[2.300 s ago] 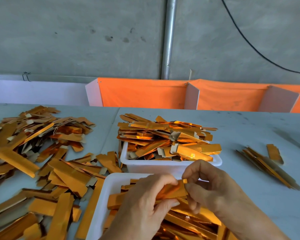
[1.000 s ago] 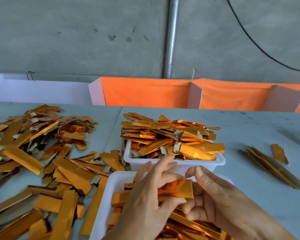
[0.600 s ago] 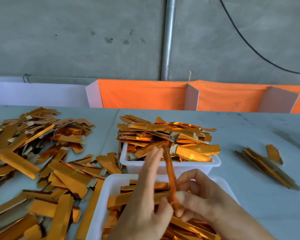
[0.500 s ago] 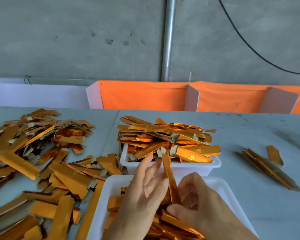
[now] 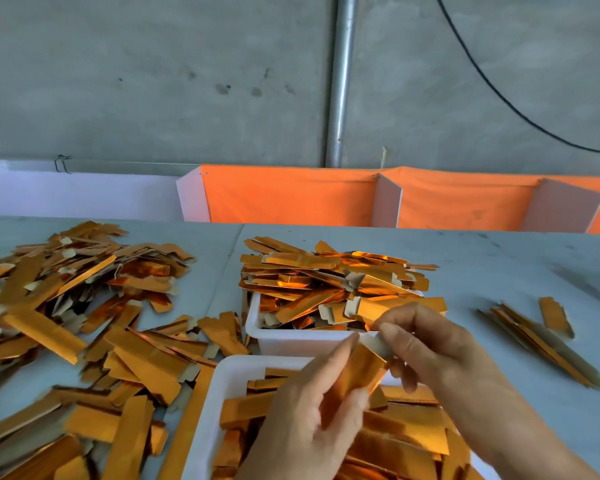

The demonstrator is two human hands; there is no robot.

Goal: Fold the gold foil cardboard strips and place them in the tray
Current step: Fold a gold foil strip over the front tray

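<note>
Work is in progress, judged well short of complete. 1 strip (image 5: 355, 372) is held above the near tray (image 5: 222, 382). The left hand (image 5: 312, 420) grips its lower part between thumb and fingers. The right hand (image 5: 426, 344) pinches the pale tab at its upper end. Whether the fold on this strip is finished cannot be told; it is not yet placed.

Containers:
1. Near tray, white, at the bottom centre. It holds many gold strips lying flat in loose layers, partly hidden by both hands. Fill level cannot be judged fully, as its near end runs out of view.
2. Far tray (image 5: 291, 341), white, just behind the near tray. It is heaped above its rim with strips, some overhanging the edges.

Outstanding stock, by judgement: a large loose pile (image 5: 66, 306) covers the table (image 5: 499, 265) on the left, touching the near tray's left side. A small bundle (image 5: 537, 341) lies well apart on the right. Whether either lot is folded cannot be told.
</note>
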